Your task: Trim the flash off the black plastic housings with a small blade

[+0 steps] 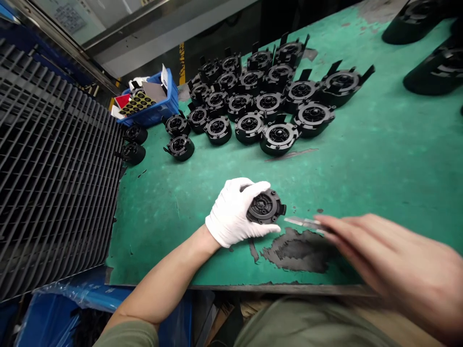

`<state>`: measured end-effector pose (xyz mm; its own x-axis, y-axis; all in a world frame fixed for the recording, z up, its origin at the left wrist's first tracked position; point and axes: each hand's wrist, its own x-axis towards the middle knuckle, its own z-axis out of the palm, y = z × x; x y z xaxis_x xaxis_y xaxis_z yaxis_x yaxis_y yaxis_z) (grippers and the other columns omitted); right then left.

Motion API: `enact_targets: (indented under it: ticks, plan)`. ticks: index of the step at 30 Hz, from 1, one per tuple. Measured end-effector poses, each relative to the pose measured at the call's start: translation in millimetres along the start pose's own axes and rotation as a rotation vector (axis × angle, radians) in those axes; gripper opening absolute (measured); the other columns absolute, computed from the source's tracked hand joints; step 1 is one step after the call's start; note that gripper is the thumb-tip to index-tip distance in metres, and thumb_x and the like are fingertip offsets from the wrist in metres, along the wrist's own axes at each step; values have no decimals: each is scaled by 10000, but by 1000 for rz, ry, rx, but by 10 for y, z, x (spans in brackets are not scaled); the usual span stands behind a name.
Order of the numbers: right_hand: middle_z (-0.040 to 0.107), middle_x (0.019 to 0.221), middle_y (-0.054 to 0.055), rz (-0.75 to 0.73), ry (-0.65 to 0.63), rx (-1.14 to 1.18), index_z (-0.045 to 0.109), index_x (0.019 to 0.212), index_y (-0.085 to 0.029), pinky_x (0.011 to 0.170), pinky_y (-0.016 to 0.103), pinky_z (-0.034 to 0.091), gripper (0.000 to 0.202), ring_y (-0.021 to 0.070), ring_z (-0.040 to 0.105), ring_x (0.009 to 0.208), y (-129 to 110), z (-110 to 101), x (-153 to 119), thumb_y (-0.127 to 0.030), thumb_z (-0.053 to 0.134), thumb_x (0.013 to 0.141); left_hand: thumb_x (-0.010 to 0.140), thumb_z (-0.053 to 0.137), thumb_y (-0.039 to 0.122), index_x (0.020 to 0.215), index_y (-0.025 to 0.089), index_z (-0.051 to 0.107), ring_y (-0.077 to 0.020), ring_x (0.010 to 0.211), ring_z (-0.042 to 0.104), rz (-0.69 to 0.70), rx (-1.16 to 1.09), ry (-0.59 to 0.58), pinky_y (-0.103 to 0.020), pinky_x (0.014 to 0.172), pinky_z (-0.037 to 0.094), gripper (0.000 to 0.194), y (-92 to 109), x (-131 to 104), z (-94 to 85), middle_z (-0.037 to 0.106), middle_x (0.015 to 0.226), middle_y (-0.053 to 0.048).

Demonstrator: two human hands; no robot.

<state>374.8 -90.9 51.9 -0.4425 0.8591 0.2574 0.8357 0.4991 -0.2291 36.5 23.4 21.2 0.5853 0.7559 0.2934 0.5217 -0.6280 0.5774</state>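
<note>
My left hand (235,212), in a white glove, grips a round black plastic housing (265,206) over the green table, thumb and fingers around its sides. The housing's ribbed face with small holes points up, and a tab sticks out at its right. My right hand (383,246) is bare and blurred by motion. Between its thumb and fingers is a utility knife (304,222), whose pale blade points left toward the housing, a small gap away. Most of the knife's handle is hidden in the hand.
Several similar black housings (249,126) stand grouped behind my hands. A blue bin (148,108) with stickers and papers sits at the far left, beside a grey slatted rack (58,173). Larger black cylinders (434,72) stand at the right. The green table (361,168) has a worn dark patch near its front edge.
</note>
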Motion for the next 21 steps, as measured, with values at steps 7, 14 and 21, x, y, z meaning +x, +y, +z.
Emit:
enact_targets:
  ticks: [7,14,21]
  plan:
    - [820,1200,114,-155,53,-66,664,1541,-163,747,326,601,379,215,782,925,6,-36,169,-176,520,1191,658,987,998,1322,234,623,-370,1199,803,53,-109,66,-571,1027,725,1075,23,-1,85,773,1288,-168]
    - [791,1238,151,-206,53,-193,594,1659,-137,847,397,496,565,277,670,992,239,-153,372,-41,478,1115,795,1049,802,1315,276,545,-391,1398,828,18,-188,73,-614,1178,686,895,-3,11,118,787,1503,-213]
    - [780,1204,147,-278,63,-205,627,1559,-115,860,382,448,512,260,626,983,240,-149,599,7,447,1095,781,1067,781,1348,270,562,-412,1441,824,-3,-228,39,-624,1198,695,915,8,25,101,793,1551,-225]
